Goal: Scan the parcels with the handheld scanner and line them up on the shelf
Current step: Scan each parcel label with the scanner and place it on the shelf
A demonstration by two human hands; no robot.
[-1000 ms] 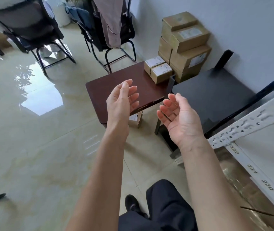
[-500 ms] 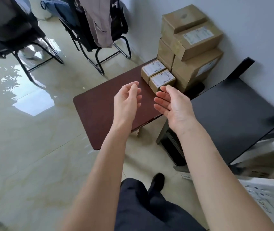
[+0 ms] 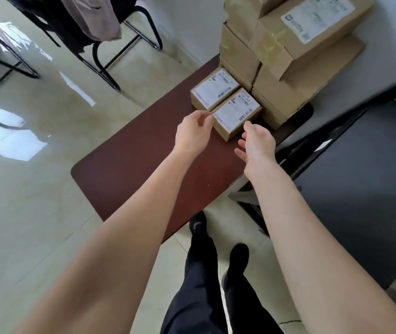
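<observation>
Both arms were extended over a low dark red-brown table (image 3: 132, 179). Two small parcels with white labels lay side by side at the table's far end: the near parcel (image 3: 236, 114) and the far parcel (image 3: 213, 89), touching along one long side. Behind them, a stack of larger brown cartons (image 3: 286, 51) stood against the white wall, just beside the small parcels.

The left hand (image 3: 193, 135) hovered at the near parcel's left corner, fingers loosely curled, holding nothing; whether the fingertips touched the cardboard could not be told. The right hand (image 3: 257, 143) was at the parcel's right front corner, palm turned inward, fingers relaxed and spread, holding nothing; contact also could not be told.

No scanner was seen in either hand. A black flat surface (image 3: 360, 189) lay to the right of the table. Black chairs (image 3: 110, 44) stood on the glossy floor at the upper left, cloth draped over one.
</observation>
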